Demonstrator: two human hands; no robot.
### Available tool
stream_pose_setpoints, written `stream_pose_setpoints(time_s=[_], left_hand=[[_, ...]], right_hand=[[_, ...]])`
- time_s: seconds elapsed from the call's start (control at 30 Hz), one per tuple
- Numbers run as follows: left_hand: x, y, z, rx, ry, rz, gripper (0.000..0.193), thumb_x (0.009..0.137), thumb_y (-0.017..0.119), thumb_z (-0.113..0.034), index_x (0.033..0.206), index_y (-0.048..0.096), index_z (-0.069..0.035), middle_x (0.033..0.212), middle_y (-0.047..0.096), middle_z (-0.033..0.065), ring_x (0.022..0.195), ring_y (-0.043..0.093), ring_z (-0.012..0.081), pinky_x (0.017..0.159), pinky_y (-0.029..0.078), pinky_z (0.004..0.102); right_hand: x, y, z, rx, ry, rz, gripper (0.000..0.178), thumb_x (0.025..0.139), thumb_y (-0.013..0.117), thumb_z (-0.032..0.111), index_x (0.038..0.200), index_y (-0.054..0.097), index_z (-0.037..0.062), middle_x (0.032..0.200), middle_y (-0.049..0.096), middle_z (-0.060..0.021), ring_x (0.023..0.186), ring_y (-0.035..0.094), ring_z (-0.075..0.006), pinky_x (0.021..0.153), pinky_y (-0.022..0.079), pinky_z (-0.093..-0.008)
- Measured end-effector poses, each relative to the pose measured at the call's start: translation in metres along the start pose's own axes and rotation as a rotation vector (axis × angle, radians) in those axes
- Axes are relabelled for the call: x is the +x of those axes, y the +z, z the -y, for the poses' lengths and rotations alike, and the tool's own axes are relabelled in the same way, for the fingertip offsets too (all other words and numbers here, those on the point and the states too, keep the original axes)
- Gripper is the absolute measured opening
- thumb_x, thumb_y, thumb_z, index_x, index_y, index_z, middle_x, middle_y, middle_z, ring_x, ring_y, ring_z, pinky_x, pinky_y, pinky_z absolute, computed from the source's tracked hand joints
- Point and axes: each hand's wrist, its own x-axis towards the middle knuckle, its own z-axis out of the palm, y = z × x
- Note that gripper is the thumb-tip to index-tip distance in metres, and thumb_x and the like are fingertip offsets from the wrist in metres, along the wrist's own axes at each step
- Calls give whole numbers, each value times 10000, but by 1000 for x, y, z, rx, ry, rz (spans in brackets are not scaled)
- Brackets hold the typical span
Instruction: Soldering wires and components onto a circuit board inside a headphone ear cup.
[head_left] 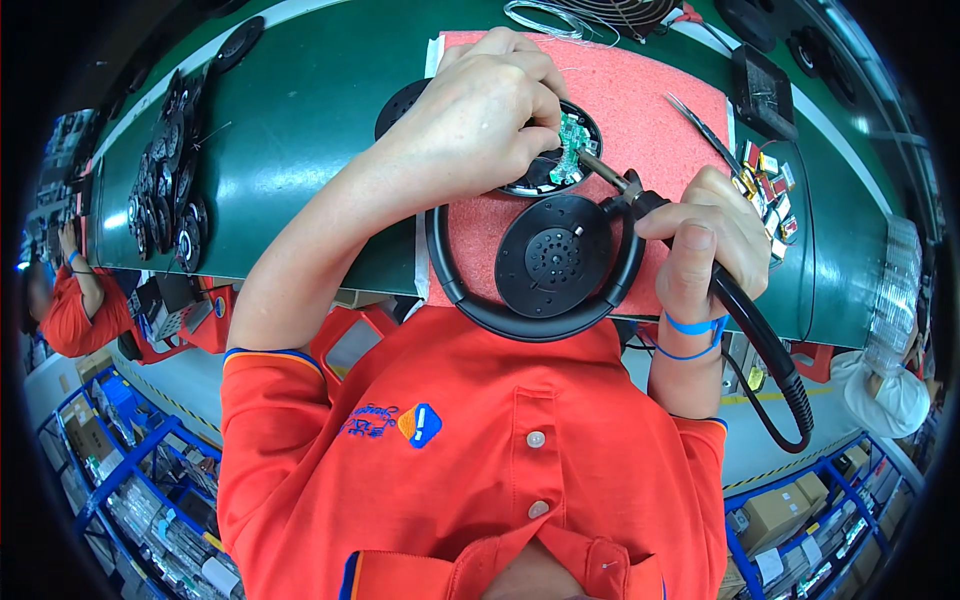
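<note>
A soldering iron (757,325) is gripped in my right hand (715,235), its metal tip reaching left to a green circuit board (572,140). The board sits in an open black ear cup of a headphone, whose curved headband (545,326) lies on the near side of a pink mat (655,90). My left hand (495,115) bends over that ear cup, fingers closed in a pinch by the board; what they hold is hidden. Just nearer lies a round black plate (556,257) with small holes at its centre. Another black round part (400,108) is partly hidden behind my left hand.
Tweezers (700,125) and several small battery-like packs (772,190) lie right of the mat, near a black tray (762,92). Black round parts (165,180) are heaped at the left of the green table. Thin wire (560,20) lies at the back. A co-worker (80,300) sits far left.
</note>
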Motion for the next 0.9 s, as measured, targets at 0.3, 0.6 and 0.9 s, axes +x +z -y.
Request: stream_pose_setpoints(time_s=[0.3, 0.6, 0.9], left_hand=[[-1, -6, -6, 40, 3, 47, 80, 722, 673, -97, 745, 680, -21, 1024, 638, 61, 1106, 501, 267, 936, 377, 397], [-1, -7, -7, 63, 6, 53, 81, 721, 676, -96, 754, 684, -23, 1030, 637, 57, 1108, 502, 261, 943, 373, 395], [0, -7, -7, 87, 4, 57, 84, 720, 670, -83, 762, 681, -11, 1029, 638, 60, 1109, 504, 260, 938, 382, 397]], right_hand=[[1, 2, 1, -4, -10, 8, 208, 821, 573, 93, 623, 612, 40, 501, 548, -41, 412, 448, -158, 419, 343, -263], [2, 4, 0, -1, 0, 24, 210, 830, 589, 104, 628, 611, 52, 484, 521, -39, 403, 421, -158, 421, 327, -272], [3, 5, -1, -1, -26, 27, 188, 820, 592, 95, 638, 616, 53, 491, 533, -40, 407, 440, -160, 424, 341, -269]])
